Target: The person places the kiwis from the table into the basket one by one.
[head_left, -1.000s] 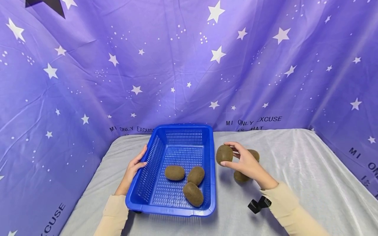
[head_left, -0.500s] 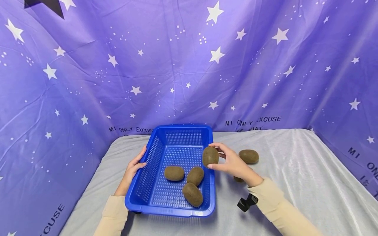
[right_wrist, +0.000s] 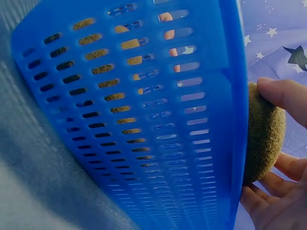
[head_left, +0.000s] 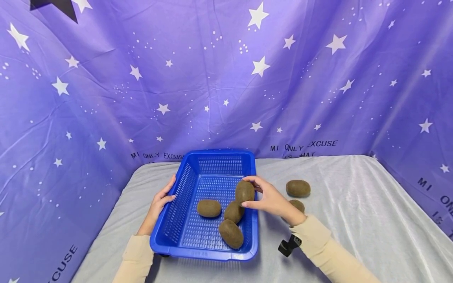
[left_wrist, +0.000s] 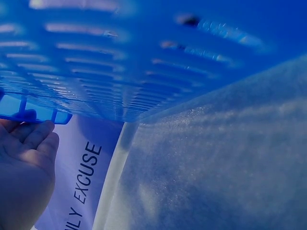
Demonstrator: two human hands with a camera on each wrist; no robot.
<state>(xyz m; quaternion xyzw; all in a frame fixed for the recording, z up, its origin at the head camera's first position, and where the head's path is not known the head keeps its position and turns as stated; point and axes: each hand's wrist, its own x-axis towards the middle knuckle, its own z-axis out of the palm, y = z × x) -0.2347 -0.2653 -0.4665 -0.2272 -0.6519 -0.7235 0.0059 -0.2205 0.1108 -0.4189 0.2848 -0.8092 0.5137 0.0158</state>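
A blue plastic basket point(head_left: 203, 251) with slotted walls stands on the cloth in front of me, inclined a little. My left hand point(head_left: 160, 204) holds its left rim, thumb over the edge; in the left wrist view the fingers point(left_wrist: 42, 136) lie under the rim. My right hand point(head_left: 267, 196) grips a kiwi point(head_left: 245, 192) between thumb and fingers, over the right rim. The right wrist view shows that kiwi point(right_wrist: 264, 134) just beyond the rim. Inside the basket are three more kiwis: one on the left point(head_left: 209, 208), one partly covered point(head_left: 233, 213), one nearest me point(head_left: 231, 234).
Right of the basket, a kiwi point(head_left: 298, 188) lies on the grey cloth point(head_left: 354, 204). Another kiwi point(head_left: 297, 205) is partly hidden behind my right wrist. A purple star-printed curtain point(head_left: 219, 78) encloses the back and sides. A black camera mount point(head_left: 290, 245) hangs under the right sleeve.
My right hand has carried its kiwi leftward, from outside the basket to over its right rim. The kiwis on the cloth have come into fuller view. My left hand stays put.
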